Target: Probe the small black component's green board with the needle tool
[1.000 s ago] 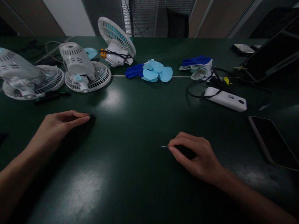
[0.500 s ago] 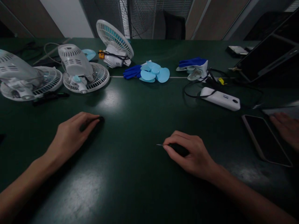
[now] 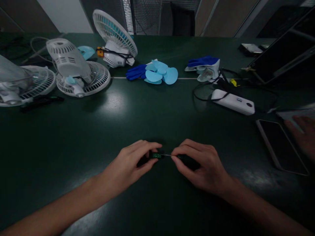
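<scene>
A dark green tabletop (image 3: 115,127), smooth enough to throw back blurry glare, spreads before me. Near ten o'clock lie two white plastic fans (image 3: 71,62), round grilles finely ribbed, one cut off by the view's edge; a tilted fan (image 3: 118,49) stands at eleven. At seven, the left hand (image 3: 137,159) pinches a small green-and-black piece (image 3: 157,155), fingers nearly closed and partly hiding it. Pale blue rounded blades (image 3: 161,73) sit at twelve, and smooth surface runs from them down to the hands. Around five, the right hand (image 3: 197,160) closes its fingers round a black-handled tool (image 3: 188,161); its thin shaft reaches the piece, contact unclear. Beyond are a blue-and-white glove (image 3: 204,67), a white oblong device (image 3: 233,102) toward three, a phone (image 3: 282,147) and, past it, another person's blurred hand (image 3: 304,132), cut off.
</scene>
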Motion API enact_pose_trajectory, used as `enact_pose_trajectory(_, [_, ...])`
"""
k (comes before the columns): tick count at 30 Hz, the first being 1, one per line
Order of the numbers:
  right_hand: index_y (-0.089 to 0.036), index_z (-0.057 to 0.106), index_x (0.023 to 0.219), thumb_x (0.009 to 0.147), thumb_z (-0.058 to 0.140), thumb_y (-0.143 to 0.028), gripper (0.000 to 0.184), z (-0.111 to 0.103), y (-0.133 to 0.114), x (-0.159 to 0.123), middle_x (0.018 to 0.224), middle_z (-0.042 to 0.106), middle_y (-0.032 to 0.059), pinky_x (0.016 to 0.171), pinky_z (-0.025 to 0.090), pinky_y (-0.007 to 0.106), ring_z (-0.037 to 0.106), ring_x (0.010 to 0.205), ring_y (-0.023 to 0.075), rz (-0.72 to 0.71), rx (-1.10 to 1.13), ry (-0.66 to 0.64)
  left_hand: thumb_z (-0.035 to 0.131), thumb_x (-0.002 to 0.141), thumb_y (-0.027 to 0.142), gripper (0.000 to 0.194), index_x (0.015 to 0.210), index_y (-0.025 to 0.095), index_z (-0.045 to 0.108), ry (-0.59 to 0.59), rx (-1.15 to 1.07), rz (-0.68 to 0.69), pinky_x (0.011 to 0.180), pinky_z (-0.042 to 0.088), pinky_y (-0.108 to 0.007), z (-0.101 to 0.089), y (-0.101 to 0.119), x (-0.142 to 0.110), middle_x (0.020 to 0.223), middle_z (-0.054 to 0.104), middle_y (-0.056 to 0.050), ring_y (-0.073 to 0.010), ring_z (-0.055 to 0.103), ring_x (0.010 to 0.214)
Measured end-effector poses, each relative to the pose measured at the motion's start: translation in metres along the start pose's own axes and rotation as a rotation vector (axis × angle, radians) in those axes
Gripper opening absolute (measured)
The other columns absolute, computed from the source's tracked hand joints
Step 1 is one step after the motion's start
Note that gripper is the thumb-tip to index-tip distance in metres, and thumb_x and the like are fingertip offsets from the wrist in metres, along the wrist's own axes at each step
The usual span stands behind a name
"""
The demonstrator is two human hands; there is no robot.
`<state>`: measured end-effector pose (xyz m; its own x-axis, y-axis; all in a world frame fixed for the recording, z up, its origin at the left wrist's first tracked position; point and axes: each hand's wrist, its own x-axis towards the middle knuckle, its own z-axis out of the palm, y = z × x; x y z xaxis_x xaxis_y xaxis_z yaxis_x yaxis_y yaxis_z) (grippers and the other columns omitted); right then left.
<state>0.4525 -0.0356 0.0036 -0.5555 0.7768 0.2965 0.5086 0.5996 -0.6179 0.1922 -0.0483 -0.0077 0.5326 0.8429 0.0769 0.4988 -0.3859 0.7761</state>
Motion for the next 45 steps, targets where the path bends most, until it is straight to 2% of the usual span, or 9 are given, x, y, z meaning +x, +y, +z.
enact_pose_trajectory(4, [-0.019, 0.071, 0.097, 0.094, 0.064, -0.019, 0.008, 0.001, 0.000, 0.002, 0.085, 0.066, 0.0024, 0.060, 0.044, 0.028, 0.061, 0.068, 0.0130, 0.007, -0.010, -0.016, 0.061, 0.098, 0.022, 0.044, 0.139, 0.036, 0.051, -0.006, -0.031, -0.031, 0.071, 0.051, -0.021, -0.003, 0.002, 0.000, 0.105, 0.062, 0.002, -0.0098, 0.060, 0.085])
enact_pose_trajectory(6, [-0.019, 0.071, 0.097, 0.094, 0.064, -0.019, 0.008, 0.000, 0.000, 0.001, 0.086, 0.066, 0.0024, 0.060, 0.044, 0.028, 0.060, 0.068, 0.0130, 0.023, -0.012, -0.018, 0.063, 0.097, 0.023, 0.043, 0.138, 0.034, 0.052, 0.003, -0.026, -0.033, 0.078, 0.052, -0.024, -0.004, 0.003, 0.002, 0.111, 0.062, 0.001, -0.0113, 0.060, 0.093])
enact_pose_trajectory(9, [-0.019, 0.071, 0.095, 0.094, 0.063, -0.020, 0.008, -0.001, 0.000, 0.000, 0.085, 0.066, 0.0023, 0.059, 0.043, 0.028, 0.060, 0.067, 0.0131, 0.039, -0.027, -0.033, 0.066, 0.096, 0.026, 0.030, 0.125, 0.027, 0.061, 0.037, 0.019, -0.022, 0.093, 0.051, -0.030, -0.005, 0.004, 0.004, 0.120, 0.062, -0.002, -0.0153, 0.059, 0.108])
enact_pose_trajectory(13, [-0.019, 0.071, 0.092, 0.093, 0.063, -0.019, 0.008, -0.001, -0.001, 0.000, 0.083, 0.065, 0.0018, 0.059, 0.041, 0.029, 0.058, 0.066, 0.0130, 0.034, -0.054, -0.065, 0.065, 0.096, 0.025, 0.013, 0.108, 0.022, 0.067, 0.055, 0.031, -0.003, 0.092, 0.050, -0.032, -0.006, 0.004, 0.005, 0.116, 0.063, -0.003, -0.0164, 0.059, 0.107])
enact_pose_trajectory(20, [-0.019, 0.070, 0.091, 0.092, 0.063, -0.017, 0.007, 0.002, -0.001, 0.001, 0.082, 0.064, 0.0018, 0.059, 0.042, 0.029, 0.058, 0.066, 0.0133, 0.025, -0.041, -0.063, 0.063, 0.097, 0.026, 0.014, 0.111, 0.023, 0.068, 0.032, 0.001, 0.004, 0.092, 0.049, -0.031, -0.006, 0.002, 0.004, 0.116, 0.064, -0.003, -0.0162, 0.058, 0.107])
enact_pose_trajectory(27, [-0.018, 0.071, 0.100, 0.094, 0.065, -0.014, 0.009, -0.001, -0.004, 0.007, 0.089, 0.069, 0.0031, 0.068, 0.050, 0.028, 0.065, 0.076, 0.0139, -0.022, 0.254, -0.001, 0.062, 0.098, 0.028, 0.014, 0.112, 0.025, 0.066, -0.003, 0.055, 0.028, 0.093, 0.047, -0.035, -0.005, 0.002, 0.005, 0.118, 0.063, -0.002, -0.0175, 0.057, 0.108])
enact_pose_trajectory(36, [-0.017, 0.071, 0.099, 0.095, 0.064, -0.014, 0.008, -0.005, -0.001, 0.003, 0.087, 0.067, 0.0026, 0.065, 0.048, 0.028, 0.063, 0.074, 0.0133, 0.044, 0.242, 0.042, 0.057, 0.101, 0.030, 0.019, 0.119, 0.026, 0.064, -0.047, 0.136, 0.062, 0.094, 0.049, -0.033, -0.007, 0.002, 0.000, 0.120, 0.061, -0.004, -0.0175, 0.057, 0.110])
enact_pose_trajectory(41, [-0.018, 0.070, 0.097, 0.095, 0.064, -0.015, 0.007, -0.005, -0.001, 0.003, 0.086, 0.067, 0.0017, 0.065, 0.048, 0.028, 0.063, 0.074, 0.0130, 0.053, 0.240, 0.031, 0.051, 0.104, 0.028, 0.031, 0.133, 0.032, 0.060, -0.138, 0.279, 0.080, 0.099, 0.050, -0.031, -0.039, -0.023, -0.024, 0.127, 0.060, -0.004, -0.0172, 0.058, 0.117])
enact_pose_trajectory(45, [-0.018, 0.070, 0.098, 0.096, 0.064, -0.016, 0.007, -0.005, 0.000, 0.004, 0.087, 0.067, 0.0015, 0.065, 0.048, 0.028, 0.063, 0.074, 0.0130, 0.054, 0.264, 0.026, 0.056, 0.100, 0.041, 0.029, 0.125, 0.032, 0.066, 0.066, 0.392, -0.098, 0.099, 0.051, -0.031, -0.088, -0.057, -0.050, 0.125, 0.062, -0.002, -0.0189, 0.062, 0.111])
